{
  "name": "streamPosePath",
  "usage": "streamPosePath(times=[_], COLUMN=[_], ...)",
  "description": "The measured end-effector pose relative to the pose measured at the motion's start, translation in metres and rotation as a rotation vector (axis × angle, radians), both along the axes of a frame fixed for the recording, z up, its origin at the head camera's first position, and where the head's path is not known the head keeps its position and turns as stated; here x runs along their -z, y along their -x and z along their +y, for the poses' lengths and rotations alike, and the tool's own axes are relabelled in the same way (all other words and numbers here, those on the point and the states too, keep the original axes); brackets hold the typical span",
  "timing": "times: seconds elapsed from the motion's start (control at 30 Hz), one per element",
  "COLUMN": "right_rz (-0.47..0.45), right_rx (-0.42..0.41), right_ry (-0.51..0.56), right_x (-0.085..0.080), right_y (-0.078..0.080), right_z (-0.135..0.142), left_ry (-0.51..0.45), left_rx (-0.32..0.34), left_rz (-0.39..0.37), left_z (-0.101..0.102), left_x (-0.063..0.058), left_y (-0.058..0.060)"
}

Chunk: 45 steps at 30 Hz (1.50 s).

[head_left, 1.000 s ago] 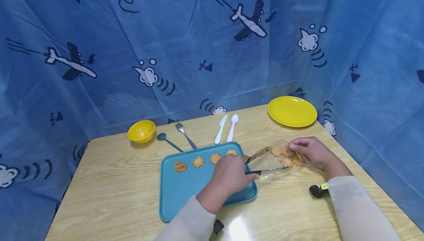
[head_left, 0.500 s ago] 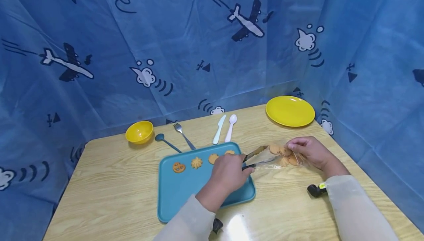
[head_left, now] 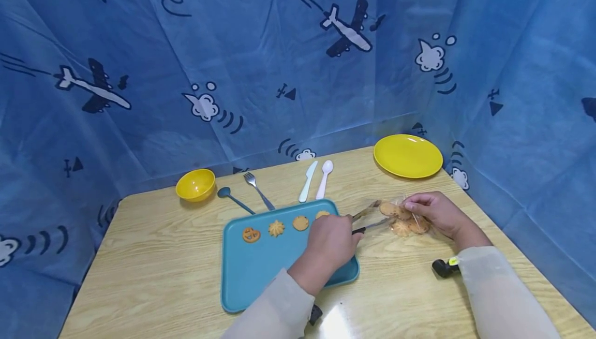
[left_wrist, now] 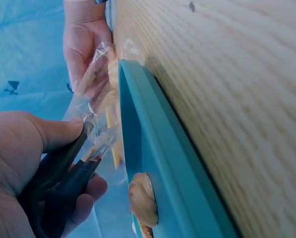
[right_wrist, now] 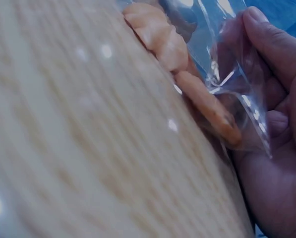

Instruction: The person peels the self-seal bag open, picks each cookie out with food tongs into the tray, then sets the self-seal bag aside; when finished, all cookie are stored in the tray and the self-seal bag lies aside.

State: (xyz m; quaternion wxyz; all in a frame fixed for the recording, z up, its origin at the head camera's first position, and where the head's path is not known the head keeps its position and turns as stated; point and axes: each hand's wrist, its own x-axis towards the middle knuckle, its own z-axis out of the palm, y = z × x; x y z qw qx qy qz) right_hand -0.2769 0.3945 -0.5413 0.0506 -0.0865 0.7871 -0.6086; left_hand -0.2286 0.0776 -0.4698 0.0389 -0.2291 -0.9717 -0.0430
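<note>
My left hand [head_left: 330,243] grips black-handled metal tongs [left_wrist: 63,198] above the right side of a teal tray [head_left: 256,271]. The tongs' arms reach into a clear plastic bag [right_wrist: 252,111], which lies on the table with several cookies [head_left: 401,227] inside. With thumb and fingers, my right hand [head_left: 440,214] pinches the bag at its far right. Along the tray's back lie a pretzel [head_left: 251,235], a flower-shaped cookie [head_left: 276,228], a round cookie [head_left: 300,223] and another cookie [head_left: 322,215] partly behind my left hand. Whether the tong tips touch a cookie is unclear.
Behind the tray are a yellow bowl [head_left: 196,185], a dark teal spoon [head_left: 235,200], a fork [head_left: 258,191], a pale green knife [head_left: 308,181] and a pink spoon [head_left: 324,179]. A yellow plate [head_left: 408,156] stands at the back right. Blue curtains [head_left: 261,70] border the table.
My left hand has shifted slightly right with the tongs, whose arms reach further into the bag and stand closer together than one second ago. My right hand stays on the bag.
</note>
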Motion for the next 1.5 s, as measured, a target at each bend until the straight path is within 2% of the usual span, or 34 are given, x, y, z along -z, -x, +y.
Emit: streamPosePath(times=[0.33, 0.63, 0.9, 1.13, 1.23, 1.5], right_rz=[-0.003, -0.007, 0.002, 0.001, -0.006, -0.017], right_rx=[0.025, 0.022, -0.001, 0.020, 0.026, -0.008], right_ry=[-0.009, 0.002, 0.061, 0.024, 0.006, 0.058], right_x=[-0.001, -0.001, 0.003, 0.002, 0.002, -0.003], right_y=[0.002, 0.001, 0.000, 0.000, 0.001, -0.001], right_z=[-0.001, -0.002, -0.002, -0.001, 0.001, -0.001], left_ry=[-0.044, -0.023, -0.001, -0.023, -0.023, -0.016], left_rx=[0.013, 0.031, 0.051, 0.053, 0.066, 0.073], left_rz=[-0.033, -0.013, 0.016, -0.006, 0.007, 0.021], left_z=[-0.009, -0.009, -0.005, -0.015, -0.021, -0.020], left_x=[0.000, -0.002, -0.001, -0.004, -0.005, -0.005], left_y=[0.001, 0.002, 0.003, 0.002, 0.000, 0.000])
